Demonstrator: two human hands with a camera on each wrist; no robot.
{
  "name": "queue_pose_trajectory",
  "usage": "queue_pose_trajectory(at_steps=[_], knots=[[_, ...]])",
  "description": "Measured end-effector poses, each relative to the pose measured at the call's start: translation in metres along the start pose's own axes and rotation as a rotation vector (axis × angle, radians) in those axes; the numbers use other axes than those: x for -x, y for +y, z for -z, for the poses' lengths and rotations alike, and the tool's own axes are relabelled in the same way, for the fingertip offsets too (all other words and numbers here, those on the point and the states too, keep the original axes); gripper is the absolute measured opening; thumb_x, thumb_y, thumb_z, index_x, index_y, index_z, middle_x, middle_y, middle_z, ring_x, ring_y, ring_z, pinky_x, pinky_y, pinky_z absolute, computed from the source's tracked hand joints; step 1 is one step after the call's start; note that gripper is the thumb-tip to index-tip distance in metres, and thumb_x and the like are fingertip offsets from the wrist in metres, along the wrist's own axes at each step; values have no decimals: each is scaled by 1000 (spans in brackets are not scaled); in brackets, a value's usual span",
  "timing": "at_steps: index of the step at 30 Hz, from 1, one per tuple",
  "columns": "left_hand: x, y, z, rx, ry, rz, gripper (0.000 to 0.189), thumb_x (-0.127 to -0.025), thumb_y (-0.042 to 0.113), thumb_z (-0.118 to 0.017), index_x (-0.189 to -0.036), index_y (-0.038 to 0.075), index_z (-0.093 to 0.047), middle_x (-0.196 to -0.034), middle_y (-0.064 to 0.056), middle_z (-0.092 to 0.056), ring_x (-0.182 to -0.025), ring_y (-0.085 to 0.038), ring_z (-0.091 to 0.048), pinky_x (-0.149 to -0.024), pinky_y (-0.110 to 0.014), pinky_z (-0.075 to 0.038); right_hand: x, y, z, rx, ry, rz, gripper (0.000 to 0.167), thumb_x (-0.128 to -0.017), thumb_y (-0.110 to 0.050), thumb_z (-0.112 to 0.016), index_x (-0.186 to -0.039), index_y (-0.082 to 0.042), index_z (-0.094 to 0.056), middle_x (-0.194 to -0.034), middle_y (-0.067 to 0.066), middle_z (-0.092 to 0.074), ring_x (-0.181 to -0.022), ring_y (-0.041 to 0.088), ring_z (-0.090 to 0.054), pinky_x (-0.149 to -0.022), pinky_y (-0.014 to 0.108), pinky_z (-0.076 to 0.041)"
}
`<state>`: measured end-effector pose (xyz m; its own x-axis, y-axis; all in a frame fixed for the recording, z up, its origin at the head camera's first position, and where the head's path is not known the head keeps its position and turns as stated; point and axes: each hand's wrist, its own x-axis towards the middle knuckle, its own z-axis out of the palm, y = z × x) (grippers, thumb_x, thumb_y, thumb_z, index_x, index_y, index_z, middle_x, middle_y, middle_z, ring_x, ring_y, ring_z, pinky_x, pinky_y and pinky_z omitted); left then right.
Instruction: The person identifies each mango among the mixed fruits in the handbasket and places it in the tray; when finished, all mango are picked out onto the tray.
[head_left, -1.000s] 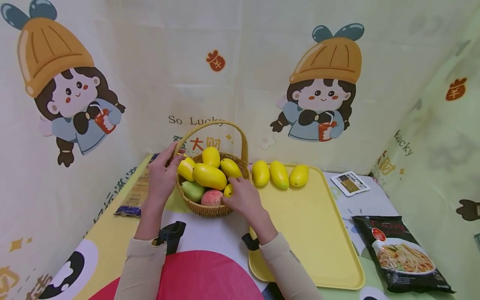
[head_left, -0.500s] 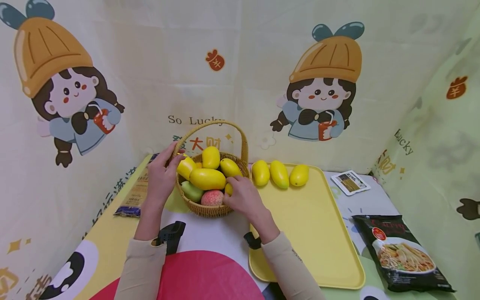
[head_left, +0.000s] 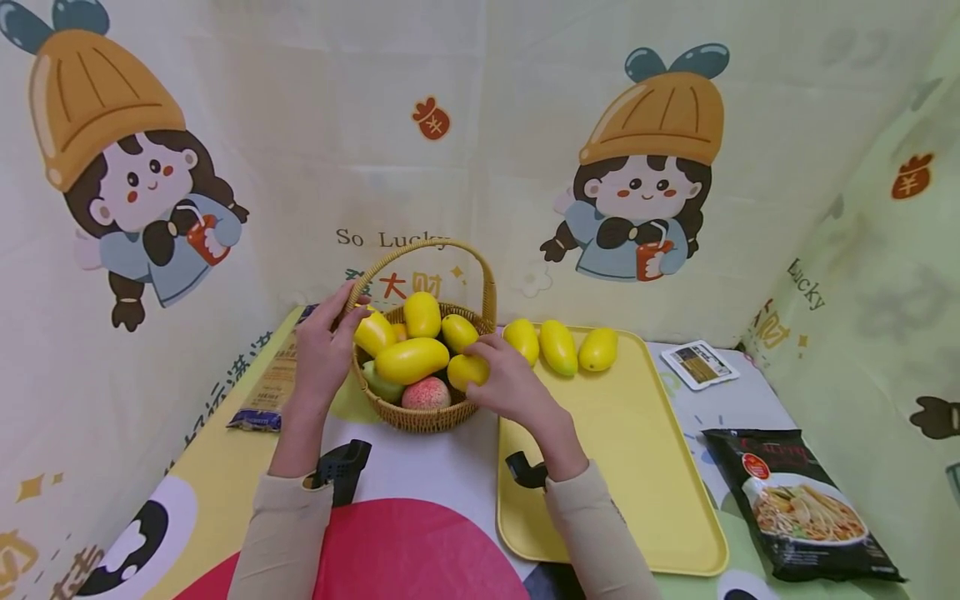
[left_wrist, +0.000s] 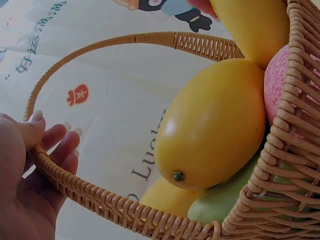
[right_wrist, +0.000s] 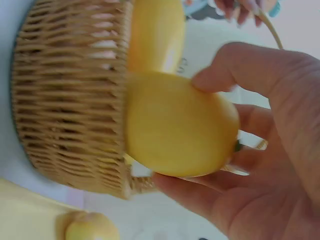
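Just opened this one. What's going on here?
A person's left hand grips the handle of a wicker basket, while the right hand holds a yellow fruit at the basket's rim, part of it standing above the edge. Other yellow fruits, a pinkish fruit and a green fruit are in the basket. Three more yellow fruits lie in a row at the far end of the yellow tray beside it.

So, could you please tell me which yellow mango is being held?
The mango at the right front of the wicker basket: the right hand grips it, while neither hand holds any of the other mangoes.
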<state>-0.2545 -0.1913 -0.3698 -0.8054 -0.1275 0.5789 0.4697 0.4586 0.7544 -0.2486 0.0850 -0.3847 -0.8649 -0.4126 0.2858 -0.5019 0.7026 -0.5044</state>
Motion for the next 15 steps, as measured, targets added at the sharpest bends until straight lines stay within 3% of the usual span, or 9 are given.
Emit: queue_pose_trajectory(at_steps=[9,15], knots=[[-2,0,-1,9,1,5,46,-103,18,-53,-148,19,-48,-125,-10,-68,-105,-20,-67,-92,-8,-50,5,17,17,-46,-30,-42,54,-75,-15,-73,-128,-17,-63,-133,3,-55,-114,23,-55,-94,37,-53],[-1,-2,-1,8,5,2,45,-103,21,-52,-147,26,-49,-123,-8,-68,-104,-13,-67,-92,-9,-50,11,41,35,-81,80,-86,52,-76,-15,-73,-127,-16,-63,-131,3,-55,-110,25,-55,-93,39,-52]])
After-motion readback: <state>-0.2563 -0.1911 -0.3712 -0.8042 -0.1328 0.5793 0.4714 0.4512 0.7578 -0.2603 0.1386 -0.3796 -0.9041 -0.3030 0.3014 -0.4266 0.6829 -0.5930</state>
